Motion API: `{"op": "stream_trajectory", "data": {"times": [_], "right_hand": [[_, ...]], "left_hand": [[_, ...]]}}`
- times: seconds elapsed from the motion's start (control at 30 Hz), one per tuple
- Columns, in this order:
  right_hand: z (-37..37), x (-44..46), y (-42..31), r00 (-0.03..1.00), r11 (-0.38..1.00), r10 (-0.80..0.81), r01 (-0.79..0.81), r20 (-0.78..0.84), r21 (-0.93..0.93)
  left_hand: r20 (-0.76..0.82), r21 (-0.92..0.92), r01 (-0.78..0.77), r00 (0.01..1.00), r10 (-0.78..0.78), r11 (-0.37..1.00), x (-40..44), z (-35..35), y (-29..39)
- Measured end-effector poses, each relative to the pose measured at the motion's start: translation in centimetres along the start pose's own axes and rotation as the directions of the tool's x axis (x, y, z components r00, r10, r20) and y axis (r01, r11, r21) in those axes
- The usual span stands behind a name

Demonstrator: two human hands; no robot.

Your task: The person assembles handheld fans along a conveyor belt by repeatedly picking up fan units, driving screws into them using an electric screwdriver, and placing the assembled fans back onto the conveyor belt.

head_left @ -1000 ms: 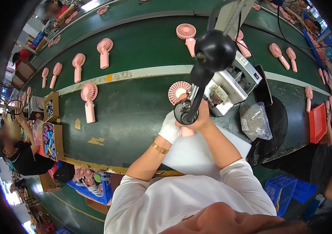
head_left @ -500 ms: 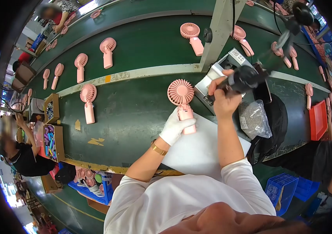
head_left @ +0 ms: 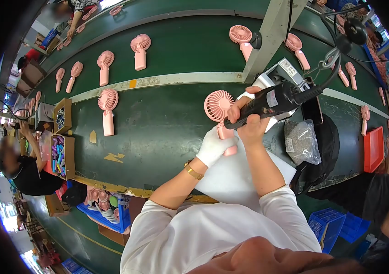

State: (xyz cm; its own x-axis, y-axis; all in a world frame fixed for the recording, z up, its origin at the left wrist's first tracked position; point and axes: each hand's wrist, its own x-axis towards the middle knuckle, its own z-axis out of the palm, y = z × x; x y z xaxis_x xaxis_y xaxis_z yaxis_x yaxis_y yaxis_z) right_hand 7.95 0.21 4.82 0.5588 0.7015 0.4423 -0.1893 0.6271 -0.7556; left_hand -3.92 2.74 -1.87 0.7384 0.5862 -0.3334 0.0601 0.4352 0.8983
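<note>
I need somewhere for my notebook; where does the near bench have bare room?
The widest bare patch of near bench lies between its leftmost fan and the gloved left hand, with the pale rail behind. It is crowded on the right, around the black tool, metal machine and clear bag.

Green floor, yellow line; dark-green worktable; bright light, left edge
</note>
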Motion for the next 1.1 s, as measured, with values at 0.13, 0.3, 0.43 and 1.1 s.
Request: {"op": "stream_trajectory", "data": {"times": [0.13,0.3,0.43,1.1], "right_hand": [[0.3,0.0,0.4,0.999,0.999,-0.038,0.038,-0.005,0.018],[0.3,-0.4,1.8,0.999,0.998,-0.039,0.039,-0.016,0.046],[0.3,-1.1,2.7,1.000,0.999,-0.027,0.027,-0.007,0.025],[-1.2,1.6,-3.0,0.950,0.930,-0.198,0.104,-0.241,-0.353]], "left_hand": [[-0.029,0.076,-0.017,0.999,0.019,0.997,-0.1,0.2,0.3],[-0.045,0.111,-0.025,0.999,0.030,0.993,0.4,-0.1,-0.7],[-0.113,0.232,-0.049,0.991,0.076,0.971,0.5,0.1,-0.7],[-0.219,0.943,-0.060,0.627,0.747,0.327,18.3,-11.3,12.6]]}}
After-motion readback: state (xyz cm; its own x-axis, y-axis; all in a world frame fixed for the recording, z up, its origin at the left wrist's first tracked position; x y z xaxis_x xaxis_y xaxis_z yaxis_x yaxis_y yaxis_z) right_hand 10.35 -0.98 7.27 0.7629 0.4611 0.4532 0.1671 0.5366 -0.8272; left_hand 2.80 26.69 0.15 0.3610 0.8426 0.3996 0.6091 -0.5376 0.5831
